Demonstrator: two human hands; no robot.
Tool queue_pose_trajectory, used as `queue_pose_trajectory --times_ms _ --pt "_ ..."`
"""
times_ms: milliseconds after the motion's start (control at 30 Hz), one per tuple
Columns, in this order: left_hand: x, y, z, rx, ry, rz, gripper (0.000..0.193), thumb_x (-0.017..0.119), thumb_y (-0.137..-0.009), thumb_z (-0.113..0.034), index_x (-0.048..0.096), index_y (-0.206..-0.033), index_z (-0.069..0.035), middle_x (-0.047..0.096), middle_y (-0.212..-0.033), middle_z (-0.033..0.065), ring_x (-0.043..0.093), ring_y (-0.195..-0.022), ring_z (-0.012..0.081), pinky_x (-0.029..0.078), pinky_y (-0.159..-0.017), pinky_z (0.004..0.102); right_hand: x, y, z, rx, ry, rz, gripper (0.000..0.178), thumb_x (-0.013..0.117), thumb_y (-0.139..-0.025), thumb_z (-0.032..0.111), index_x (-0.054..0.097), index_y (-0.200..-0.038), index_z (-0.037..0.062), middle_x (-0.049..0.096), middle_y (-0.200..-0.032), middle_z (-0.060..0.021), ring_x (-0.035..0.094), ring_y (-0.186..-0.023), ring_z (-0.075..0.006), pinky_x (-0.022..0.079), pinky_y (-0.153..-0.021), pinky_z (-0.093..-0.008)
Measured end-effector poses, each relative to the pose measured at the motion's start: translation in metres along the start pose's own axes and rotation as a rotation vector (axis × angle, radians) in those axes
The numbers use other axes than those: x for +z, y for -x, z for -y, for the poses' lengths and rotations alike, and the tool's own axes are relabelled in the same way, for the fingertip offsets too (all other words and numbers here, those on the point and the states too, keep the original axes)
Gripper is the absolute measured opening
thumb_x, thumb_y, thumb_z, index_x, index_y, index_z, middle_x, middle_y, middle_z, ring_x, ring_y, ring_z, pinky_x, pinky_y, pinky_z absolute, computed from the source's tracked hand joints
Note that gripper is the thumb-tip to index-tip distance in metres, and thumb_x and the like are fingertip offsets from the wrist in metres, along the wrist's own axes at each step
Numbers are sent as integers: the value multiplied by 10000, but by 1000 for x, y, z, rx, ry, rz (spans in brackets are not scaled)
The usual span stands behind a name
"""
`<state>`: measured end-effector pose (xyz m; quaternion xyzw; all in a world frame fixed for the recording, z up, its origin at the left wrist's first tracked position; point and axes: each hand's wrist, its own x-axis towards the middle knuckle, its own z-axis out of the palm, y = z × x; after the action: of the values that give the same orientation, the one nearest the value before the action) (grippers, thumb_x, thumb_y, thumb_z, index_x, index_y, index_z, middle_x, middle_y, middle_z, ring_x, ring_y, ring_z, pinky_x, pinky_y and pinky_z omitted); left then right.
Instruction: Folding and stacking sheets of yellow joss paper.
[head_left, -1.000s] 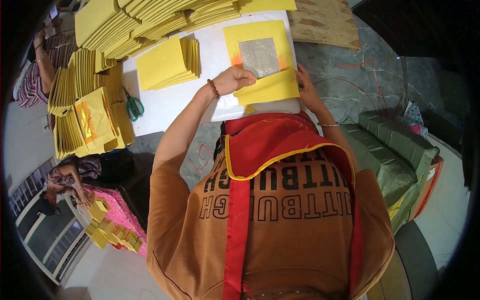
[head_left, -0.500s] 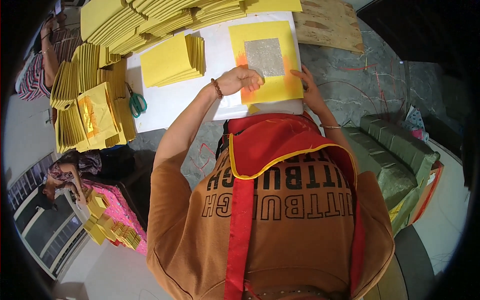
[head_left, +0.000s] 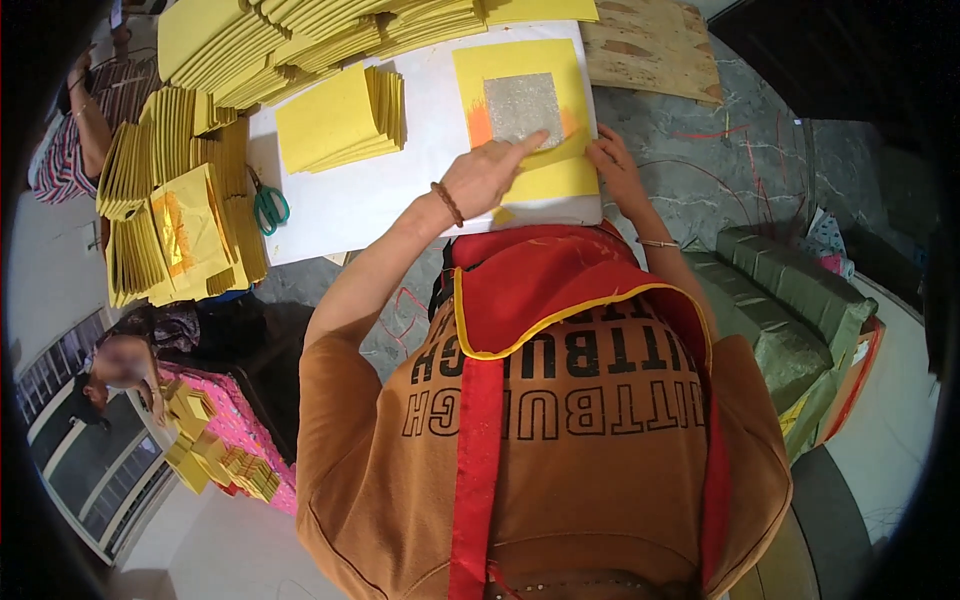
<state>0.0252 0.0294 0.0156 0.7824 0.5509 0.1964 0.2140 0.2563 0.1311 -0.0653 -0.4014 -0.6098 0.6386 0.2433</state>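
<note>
A sheet of yellow paper (head_left: 478, 62) lies on the white-topped table, with a silver square (head_left: 512, 95) at its middle and orange patches on both sides. My left hand (head_left: 490, 178) rests over the sheet's lower left part. Its index finger is stretched out and presses near the square's lower edge, where the paper's lower part looks turned up; the other fingers are bent. At the sheet's right edge, my right hand (head_left: 618, 172) has its fingers curled against the paper; its thumb is mostly hidden. A bracelet of brown beads circles my left wrist.
Folded yellow papers (head_left: 335, 118) lie left of the sheet, with large stacks (head_left: 215, 45) behind and further left. Green-handled scissors (head_left: 270, 207) lie at the table's left. A plywood board (head_left: 655, 48) is far right, a green sofa (head_left: 775, 330) nearer. Other people (head_left: 130, 360) sit at left.
My left hand has moved forward and right across the sheet, its index finger now stretched out. The sheet's lower part has come up over the orange patch. My right hand stays at the edge.
</note>
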Motion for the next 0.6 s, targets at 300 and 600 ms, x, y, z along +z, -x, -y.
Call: queue_pose_trajectory --times_ms 300,600 --pt "3 6 -4 220 -258 -17 443 658 -722 -267 547 -1143 -188 506 -1133 82 461 -1037 257 374 -846 377 11 1 4 -14 -103 -86 255 563 -881 243 627 -958 8 350 -1330 -123 353 -1220 -196 307 -987 -311" --pt "-4 4 -2 184 -277 100 455 677 -700 -296 563 -1123 -171 488 -1200 89 450 -1076 260 375 -883 377 11 2 2 -4 -145 -81 216 517 -904 222 622 -906 33 393 -1317 -107 273 -1296 -204 259 -1018 -319"
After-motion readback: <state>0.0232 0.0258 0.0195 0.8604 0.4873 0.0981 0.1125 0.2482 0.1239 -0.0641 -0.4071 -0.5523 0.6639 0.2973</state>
